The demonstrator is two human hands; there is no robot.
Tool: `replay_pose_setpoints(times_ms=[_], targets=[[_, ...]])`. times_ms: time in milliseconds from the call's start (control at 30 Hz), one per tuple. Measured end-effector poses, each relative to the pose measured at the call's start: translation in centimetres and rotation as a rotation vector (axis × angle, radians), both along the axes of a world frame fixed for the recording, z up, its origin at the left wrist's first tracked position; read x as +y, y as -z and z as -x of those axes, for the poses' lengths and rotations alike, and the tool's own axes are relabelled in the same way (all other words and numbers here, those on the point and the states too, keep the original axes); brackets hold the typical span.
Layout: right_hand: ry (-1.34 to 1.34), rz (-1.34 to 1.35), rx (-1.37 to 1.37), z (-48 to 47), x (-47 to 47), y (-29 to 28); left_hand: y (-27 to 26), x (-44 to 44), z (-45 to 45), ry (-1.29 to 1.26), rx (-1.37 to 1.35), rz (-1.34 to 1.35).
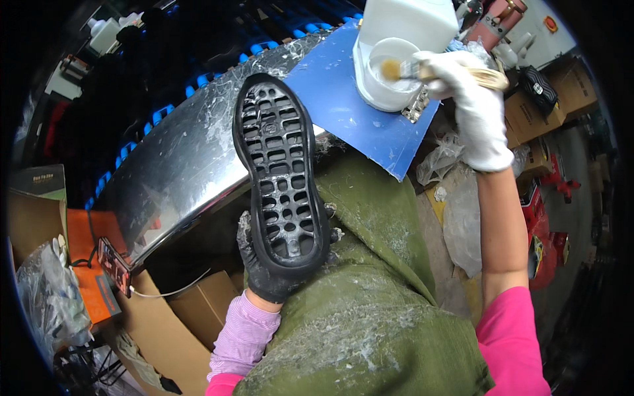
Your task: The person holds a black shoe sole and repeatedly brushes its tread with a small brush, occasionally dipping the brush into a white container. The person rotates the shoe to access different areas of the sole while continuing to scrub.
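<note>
A black shoe sole (282, 171) with a grid of hollows inside its raised rim is held heel-down, its inner face towards me. My left hand (277, 277), in a dark glove crusted with residue, grips it around the heel. Wet-looking shine covers parts of the grid. My right hand (465, 94), in a white glove, holds a flat brush (413, 70) by its wooden handle. The brush's tan bristles are over the mouth of a white plastic cup (389, 96), which is part of or set against a white container (408, 24).
A blue sheet (342, 99) lies under the container on a glue-streaked metal ledge (188, 143). Blue rollers (161, 114) line its far side. An olive apron (346, 341) covers my lap. At left are a phone (114, 265) with a white cable and cardboard boxes (158, 326).
</note>
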State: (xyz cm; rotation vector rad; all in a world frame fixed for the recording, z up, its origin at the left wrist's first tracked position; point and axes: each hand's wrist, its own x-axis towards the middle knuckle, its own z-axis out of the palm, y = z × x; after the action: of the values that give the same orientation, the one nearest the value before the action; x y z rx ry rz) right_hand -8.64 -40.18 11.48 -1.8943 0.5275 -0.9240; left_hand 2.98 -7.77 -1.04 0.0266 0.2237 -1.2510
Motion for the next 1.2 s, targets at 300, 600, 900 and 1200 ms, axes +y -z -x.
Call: replay_pose_setpoints(times_ms=[300, 600, 900, 1200], targets=[[-0.390, -0.744, -0.151, 2.5, 6.1, 2.0, -0.9, 0.5, -1.2, 0.059, -0.265, -0.066], [-0.858, 0.094, 0.480, -0.9, 10.8, -1.0, -1.2, 0.0, -2.3, -0.296, -2.738, -0.682], [-0.632, 0.443, 0.439, -2.6, 9.8, -1.4, 2.1, 0.5, -3.0, -0.011, -1.566, -0.227], [-0.361, 0.288, 0.418, -4.2, 7.7, -1.2, -0.5, 1.3, -1.1, 0.078, -0.305, -0.048]])
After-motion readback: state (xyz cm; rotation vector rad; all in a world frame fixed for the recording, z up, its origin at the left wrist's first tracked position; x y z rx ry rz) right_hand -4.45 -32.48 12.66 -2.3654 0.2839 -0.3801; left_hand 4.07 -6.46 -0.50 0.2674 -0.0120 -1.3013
